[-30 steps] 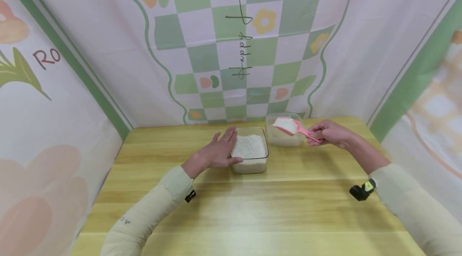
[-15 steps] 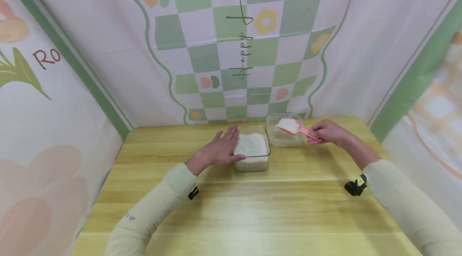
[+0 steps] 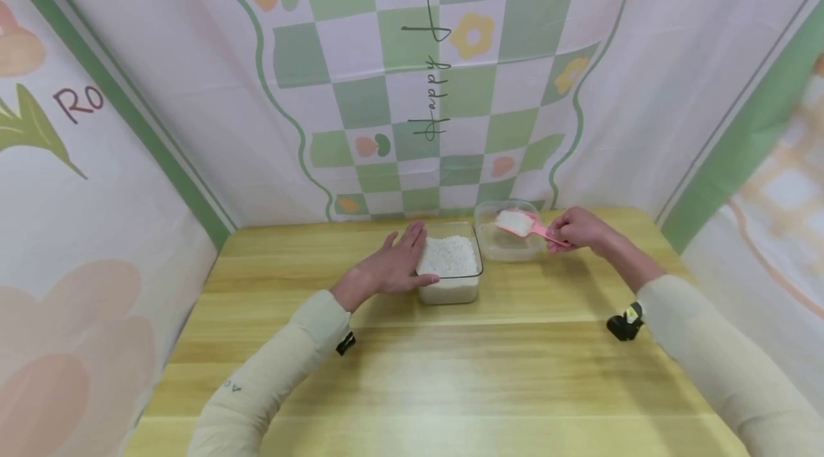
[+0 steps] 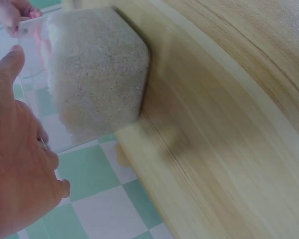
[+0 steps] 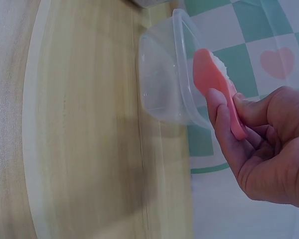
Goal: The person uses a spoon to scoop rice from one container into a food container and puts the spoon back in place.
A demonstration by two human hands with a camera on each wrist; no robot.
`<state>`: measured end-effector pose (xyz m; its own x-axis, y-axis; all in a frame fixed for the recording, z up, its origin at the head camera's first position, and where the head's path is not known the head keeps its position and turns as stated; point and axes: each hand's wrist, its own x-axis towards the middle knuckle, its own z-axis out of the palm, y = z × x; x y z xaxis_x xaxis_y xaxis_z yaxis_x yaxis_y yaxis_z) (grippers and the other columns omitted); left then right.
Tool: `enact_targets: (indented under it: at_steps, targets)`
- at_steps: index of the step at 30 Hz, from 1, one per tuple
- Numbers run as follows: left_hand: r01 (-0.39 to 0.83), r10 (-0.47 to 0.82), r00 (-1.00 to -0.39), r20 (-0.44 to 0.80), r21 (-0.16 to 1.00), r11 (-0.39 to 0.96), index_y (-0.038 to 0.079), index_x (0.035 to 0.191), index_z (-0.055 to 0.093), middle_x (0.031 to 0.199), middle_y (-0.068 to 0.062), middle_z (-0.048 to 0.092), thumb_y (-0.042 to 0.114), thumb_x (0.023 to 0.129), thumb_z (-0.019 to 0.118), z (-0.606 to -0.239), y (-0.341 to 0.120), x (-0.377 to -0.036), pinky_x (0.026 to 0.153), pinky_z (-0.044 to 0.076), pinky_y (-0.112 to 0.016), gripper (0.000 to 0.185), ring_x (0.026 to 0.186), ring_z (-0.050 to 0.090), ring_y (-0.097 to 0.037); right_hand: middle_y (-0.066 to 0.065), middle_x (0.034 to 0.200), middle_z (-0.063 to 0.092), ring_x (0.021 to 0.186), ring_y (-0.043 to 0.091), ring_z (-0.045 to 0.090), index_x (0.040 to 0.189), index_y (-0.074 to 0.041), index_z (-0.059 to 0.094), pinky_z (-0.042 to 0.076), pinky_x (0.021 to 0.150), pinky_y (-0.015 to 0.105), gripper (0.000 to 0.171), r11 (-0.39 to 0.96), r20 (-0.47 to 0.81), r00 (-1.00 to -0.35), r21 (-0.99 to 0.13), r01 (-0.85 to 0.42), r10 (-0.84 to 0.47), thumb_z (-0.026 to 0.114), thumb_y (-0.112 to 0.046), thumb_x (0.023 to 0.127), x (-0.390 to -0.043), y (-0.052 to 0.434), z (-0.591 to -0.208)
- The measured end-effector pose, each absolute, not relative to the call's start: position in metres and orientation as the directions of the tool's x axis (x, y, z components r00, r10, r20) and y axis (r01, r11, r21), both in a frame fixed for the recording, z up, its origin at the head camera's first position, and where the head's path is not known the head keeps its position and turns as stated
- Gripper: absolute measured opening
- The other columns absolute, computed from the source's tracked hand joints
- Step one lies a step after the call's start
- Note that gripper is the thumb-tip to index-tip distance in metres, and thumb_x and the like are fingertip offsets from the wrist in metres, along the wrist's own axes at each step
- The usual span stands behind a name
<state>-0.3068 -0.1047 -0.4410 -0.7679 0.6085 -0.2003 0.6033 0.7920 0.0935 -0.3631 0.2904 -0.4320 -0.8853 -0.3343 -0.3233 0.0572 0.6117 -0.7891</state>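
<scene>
A glass container (image 3: 448,290) filled well up with white rice (image 4: 99,64) stands on the table. My left hand (image 3: 394,265) rests along its left side, fingers straight at the rim and thumb across the near corner. My right hand (image 3: 577,229) pinches the handle of a pink scoop (image 5: 212,74) between thumb and fingers. White rice (image 3: 514,221) is heaped in the scoop. The scoop hangs over a clear plastic container (image 3: 511,249) to the right of the glass one; in the right wrist view no rice shows through that container's wall (image 5: 157,74).
Both containers stand near the back edge of the wooden table (image 3: 412,371), close to each other. A checkered cloth backdrop (image 3: 412,85) rises right behind them. More printed cloth (image 3: 77,228) hangs at the sides.
My right hand has drawn slightly back, and the loaded scoop sits a little further right over the plastic container. The glass container and my left hand have shifted slightly right and away.
</scene>
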Motion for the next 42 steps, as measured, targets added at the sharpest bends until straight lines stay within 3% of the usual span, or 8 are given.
enact_targets:
  at_steps: [16, 42]
  targets:
    - [0.605, 0.611, -0.765, -0.205, 0.097, 0.790, -0.001, 0.159, -0.001, 0.168, -0.016, -0.009, 0.071, 0.098, 0.031, -0.441, -0.106, -0.307, 0.125, 0.011, -0.054, 0.100, 0.157, -0.008, -0.025, 0.008, 0.075, 0.073, 0.068, 0.014, 0.070, 0.113, 0.028, 0.056, 0.058, 0.063, 0.022, 0.030, 0.656, -0.306, -0.906, -0.754, 0.042, -0.294, 0.047, 0.007, 0.093, -0.360, 0.281, -0.422]
    - [0.604, 0.608, -0.766, -0.209, 0.090, 0.792, -0.001, 0.159, -0.003, 0.168, -0.017, -0.009, 0.072, 0.097, 0.030, -0.441, -0.106, -0.305, 0.125, 0.010, -0.054, 0.101, 0.156, -0.009, -0.025, 0.009, 0.073, 0.073, 0.066, 0.016, 0.071, 0.101, 0.020, 0.064, 0.057, 0.059, 0.022, 0.022, 0.720, -0.288, -0.926, -0.694, 0.025, -0.246, 0.055, 0.001, 0.095, -0.358, 0.279, -0.419]
